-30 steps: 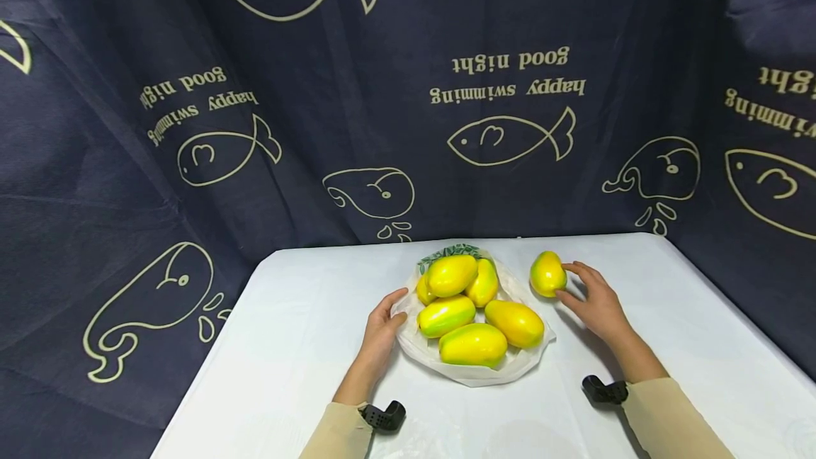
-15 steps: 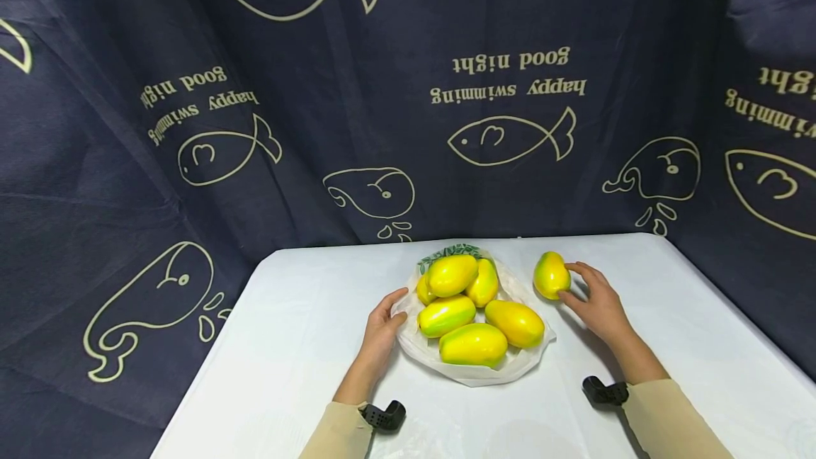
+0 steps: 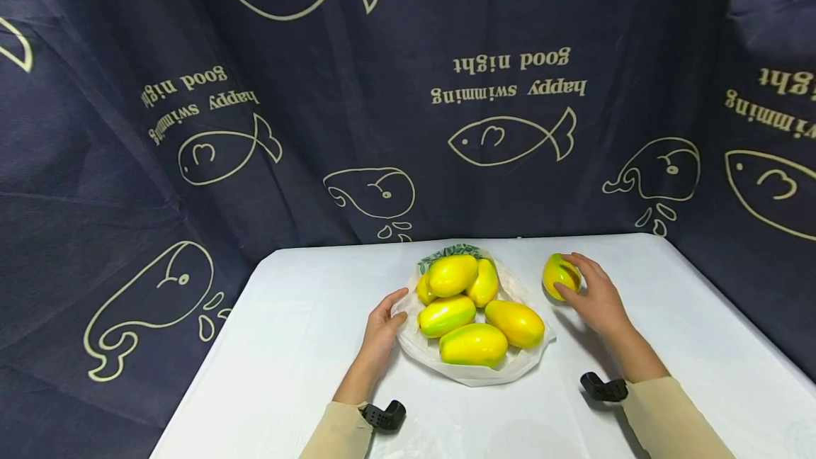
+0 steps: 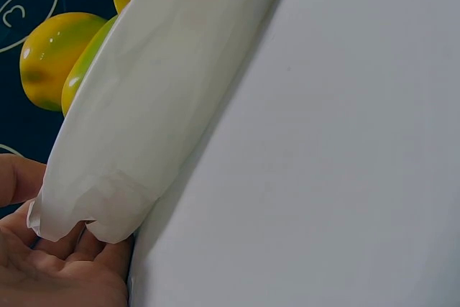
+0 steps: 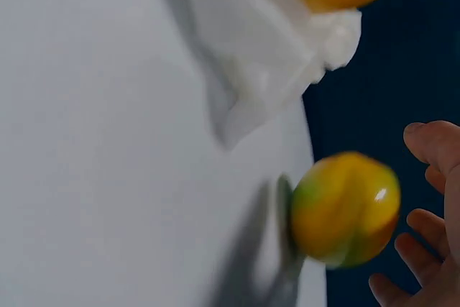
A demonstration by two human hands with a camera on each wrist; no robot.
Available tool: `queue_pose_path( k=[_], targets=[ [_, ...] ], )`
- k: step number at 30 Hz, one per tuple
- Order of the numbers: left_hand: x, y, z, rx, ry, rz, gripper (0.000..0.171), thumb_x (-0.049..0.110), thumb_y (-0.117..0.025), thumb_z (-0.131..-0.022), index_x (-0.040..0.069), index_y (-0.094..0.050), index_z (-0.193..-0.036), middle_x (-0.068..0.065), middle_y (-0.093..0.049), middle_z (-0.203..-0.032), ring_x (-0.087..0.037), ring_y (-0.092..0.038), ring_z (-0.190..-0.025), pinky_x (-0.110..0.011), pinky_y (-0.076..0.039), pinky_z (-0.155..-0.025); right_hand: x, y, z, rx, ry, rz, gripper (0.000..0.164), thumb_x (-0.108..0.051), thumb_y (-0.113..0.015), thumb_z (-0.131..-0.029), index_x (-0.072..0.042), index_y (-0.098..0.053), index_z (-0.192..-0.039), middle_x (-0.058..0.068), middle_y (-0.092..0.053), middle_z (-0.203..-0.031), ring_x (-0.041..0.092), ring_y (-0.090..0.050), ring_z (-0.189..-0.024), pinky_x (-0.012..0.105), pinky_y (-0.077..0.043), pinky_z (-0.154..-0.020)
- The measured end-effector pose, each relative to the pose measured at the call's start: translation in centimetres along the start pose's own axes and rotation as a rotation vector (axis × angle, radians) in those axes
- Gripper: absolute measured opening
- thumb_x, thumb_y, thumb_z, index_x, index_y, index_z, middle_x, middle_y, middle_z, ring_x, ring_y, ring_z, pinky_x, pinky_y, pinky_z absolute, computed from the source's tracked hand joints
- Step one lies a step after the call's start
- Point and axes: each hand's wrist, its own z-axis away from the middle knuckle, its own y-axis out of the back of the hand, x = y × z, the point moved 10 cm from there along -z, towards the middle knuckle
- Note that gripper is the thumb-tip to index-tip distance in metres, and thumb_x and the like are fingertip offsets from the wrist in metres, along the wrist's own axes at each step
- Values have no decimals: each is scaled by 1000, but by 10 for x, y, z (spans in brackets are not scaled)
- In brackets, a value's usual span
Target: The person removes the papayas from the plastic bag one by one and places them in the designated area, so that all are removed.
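A white plastic bag (image 3: 408,338) with a green leaf print lies spread open in the middle of the table, several yellow-green mangoes (image 3: 473,344) inside it. At its left edge my left hand (image 3: 380,326) holds the rim; the left wrist view shows the bag's edge (image 4: 108,213) between thumb and fingers. Right of the bag, a single mango (image 3: 556,279) sits near the table's back. My right hand (image 3: 598,298) reaches round its right side, thumb in front and fingers behind. In the right wrist view the fingers are spread, with a gap to that mango (image 5: 345,210).
The table has a white cover (image 3: 280,346). A dark blue curtain (image 3: 395,112) printed with fish and whales hangs behind it and along both sides. Each wrist wears a black device (image 3: 384,416) over a beige sleeve (image 3: 338,434).
The single mango has shifted right, closer into the right hand, and turned to show a greener side. The right fingers have moved slightly over it. The left hand and bag have stayed put.
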Motion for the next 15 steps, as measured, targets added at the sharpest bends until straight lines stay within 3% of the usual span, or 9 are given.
queue_pose_path(
  k=[7,15],
  targets=[
    [-3,1,0,0,15,0,48,2,-48,-96,8,-53,-143,-13,-40,-159,-32,-27,-152,-51,-19,-126,-36,1,-6,1,70,-54,57,-14,-72,-88,-6,-51,-140,27,-42,-149,50,-38,-137,70,-32,-108],
    [-3,1,-2,9,8,2,48,1,-48,-95,8,-53,-143,-13,-42,-157,-31,-30,-151,-50,-21,-126,-73,-10,-18,-66,60,-62,61,-18,-71,-90,-10,-47,-146,21,-35,-157,45,-32,-145,70,-32,-112]
  ],
)
